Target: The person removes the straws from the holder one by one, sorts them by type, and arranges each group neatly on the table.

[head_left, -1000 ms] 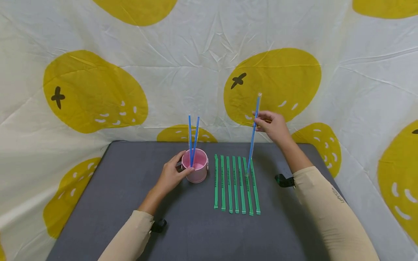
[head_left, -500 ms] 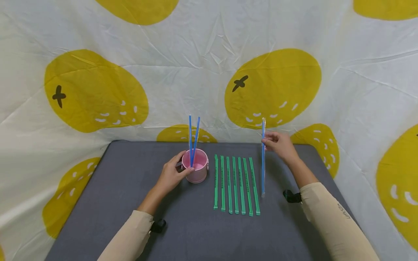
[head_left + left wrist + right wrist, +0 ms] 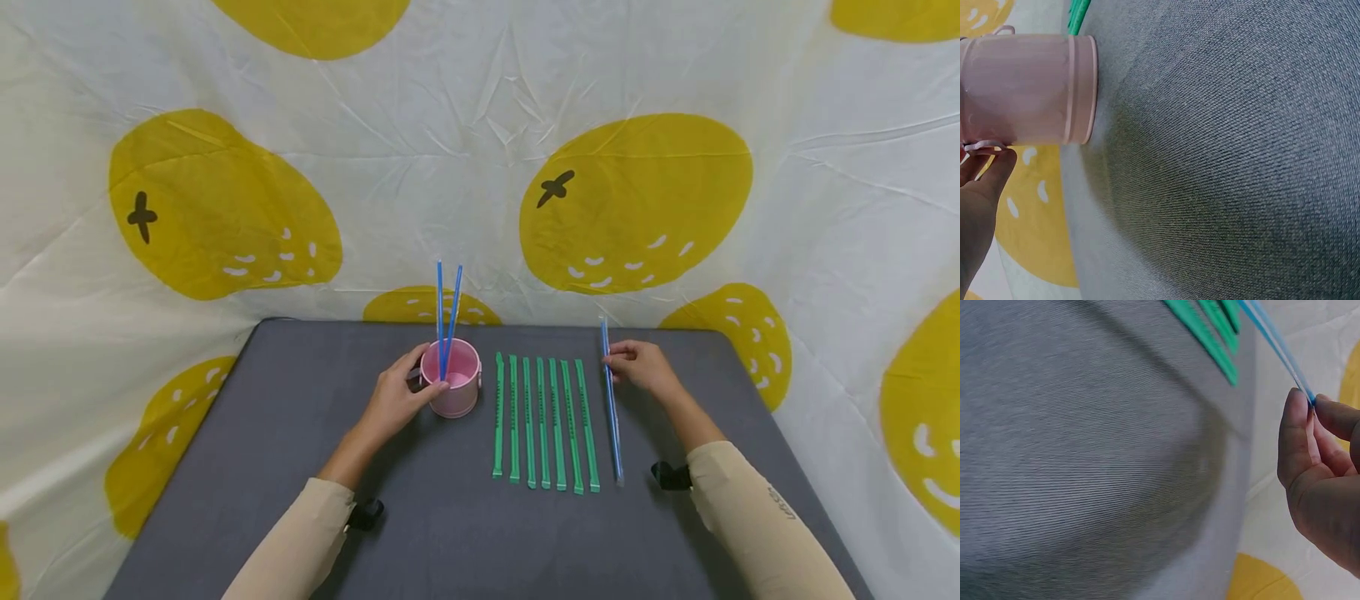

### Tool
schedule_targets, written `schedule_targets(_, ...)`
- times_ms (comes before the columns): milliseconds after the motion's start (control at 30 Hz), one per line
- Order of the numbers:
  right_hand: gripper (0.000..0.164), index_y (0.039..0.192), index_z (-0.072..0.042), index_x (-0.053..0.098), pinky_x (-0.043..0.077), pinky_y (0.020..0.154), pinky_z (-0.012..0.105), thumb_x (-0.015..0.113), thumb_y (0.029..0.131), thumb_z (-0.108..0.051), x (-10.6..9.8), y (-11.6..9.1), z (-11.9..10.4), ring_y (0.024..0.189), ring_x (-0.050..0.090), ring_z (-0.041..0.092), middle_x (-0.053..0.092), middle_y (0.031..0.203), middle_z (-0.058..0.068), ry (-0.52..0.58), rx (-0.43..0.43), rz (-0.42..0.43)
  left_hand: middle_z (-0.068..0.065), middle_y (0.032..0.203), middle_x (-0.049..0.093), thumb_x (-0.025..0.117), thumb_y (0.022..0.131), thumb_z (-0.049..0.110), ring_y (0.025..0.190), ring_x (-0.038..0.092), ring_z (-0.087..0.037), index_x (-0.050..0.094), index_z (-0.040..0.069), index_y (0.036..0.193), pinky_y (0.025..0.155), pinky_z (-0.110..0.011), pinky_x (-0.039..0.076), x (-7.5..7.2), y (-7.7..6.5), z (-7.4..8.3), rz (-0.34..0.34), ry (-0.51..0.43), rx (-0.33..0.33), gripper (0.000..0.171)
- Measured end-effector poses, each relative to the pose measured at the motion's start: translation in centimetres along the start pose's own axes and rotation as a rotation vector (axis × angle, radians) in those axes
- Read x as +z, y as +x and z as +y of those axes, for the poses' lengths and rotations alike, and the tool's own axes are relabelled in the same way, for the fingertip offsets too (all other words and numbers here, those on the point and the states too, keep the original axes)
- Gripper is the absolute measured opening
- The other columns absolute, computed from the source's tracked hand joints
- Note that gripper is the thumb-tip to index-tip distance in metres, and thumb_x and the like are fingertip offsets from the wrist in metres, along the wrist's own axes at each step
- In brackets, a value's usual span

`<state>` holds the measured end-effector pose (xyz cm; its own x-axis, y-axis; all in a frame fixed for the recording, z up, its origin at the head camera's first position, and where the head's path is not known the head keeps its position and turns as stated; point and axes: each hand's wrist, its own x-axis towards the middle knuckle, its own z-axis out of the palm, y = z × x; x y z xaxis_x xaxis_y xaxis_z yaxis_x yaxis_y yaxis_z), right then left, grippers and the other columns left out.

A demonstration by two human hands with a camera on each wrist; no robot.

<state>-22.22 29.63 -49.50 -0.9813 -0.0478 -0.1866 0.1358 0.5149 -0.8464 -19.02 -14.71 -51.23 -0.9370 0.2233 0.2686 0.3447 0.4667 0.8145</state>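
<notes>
My left hand [image 3: 392,402] holds a small pink bucket [image 3: 454,404] by its left side, thumb at the near rim. The left wrist view shows its fingers at the bucket's side lug [image 3: 986,147]. Two blue straws [image 3: 441,308] lean upright inside the bucket. Further right, my right hand [image 3: 643,367] pinches a blue straw in a clear wrapper [image 3: 612,417] near its far end, between thumb and fingers. The straw slants low over the table, its near end toward me. In the right wrist view the fingertips [image 3: 1297,403] meet on the straw.
Several green-wrapped straws [image 3: 543,425] lie side by side on the dark grey table [image 3: 465,533], between the bucket and the right hand. A white curtain with yellow fruit prints [image 3: 420,208] hangs right behind the table's far edge.
My right hand has come down and to the right with the wrapped blue straw, from over the green straws to beside them. The left hand stays at the bucket.
</notes>
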Motion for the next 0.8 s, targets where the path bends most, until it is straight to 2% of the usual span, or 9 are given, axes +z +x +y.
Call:
schedule_targets(167,0.040,0.130,0.019,0.056,0.064,0.067,0.026,0.065,0.101,-0.007,0.9,-0.1,1.2,0.069,0.068,0.006,0.071,0.108,0.030,0.009,0.018,-0.008,-0.018,0.142,0.062,0.087,0.086,0.028,0.126,0.065,-0.034,0.051,0.002,0.149,0.100,-0.046,0.058,0.0,-0.1,0.0,-0.002,-0.018,-0.009,0.078)
schedule_targets(433,0.039,0.133,0.019,0.053,0.064,0.068,0.026,0.063,0.102,-0.004,2.2,-0.4,1.9,0.074,0.068,0.009,0.069,0.116,0.034,0.016,0.089,-0.044,-0.018,0.141,0.063,0.087,0.086,0.028,0.125,0.065,-0.033,0.051,0.005,0.149,0.099,-0.046,0.058,-0.1,-0.1,-0.1,-0.005,-0.011,-0.006,0.077)
schedule_targets(633,0.034,0.128,0.019,0.056,0.064,0.066,0.026,0.063,0.101,-0.002,2.5,-0.4,2.1,0.072,0.069,0.011,0.071,0.110,0.032,0.025,0.102,-0.045,-0.017,0.142,0.062,0.087,0.086,0.028,0.126,0.064,-0.034,0.051,0.004,0.150,0.099,-0.048,0.058,-0.1,0.0,-0.1,0.001,-0.009,0.007,0.077)
schedule_targets(800,0.033,0.126,0.019,0.057,0.063,0.066,0.024,0.064,0.100,-0.001,2.6,-0.5,2.1,0.074,0.068,0.012,0.071,0.109,0.030,0.021,0.120,-0.049,-0.017,0.142,0.062,0.087,0.086,0.030,0.127,0.064,-0.034,0.051,0.005,0.150,0.100,-0.048,0.058,0.0,0.1,0.0,-0.007,-0.012,-0.012,0.077)
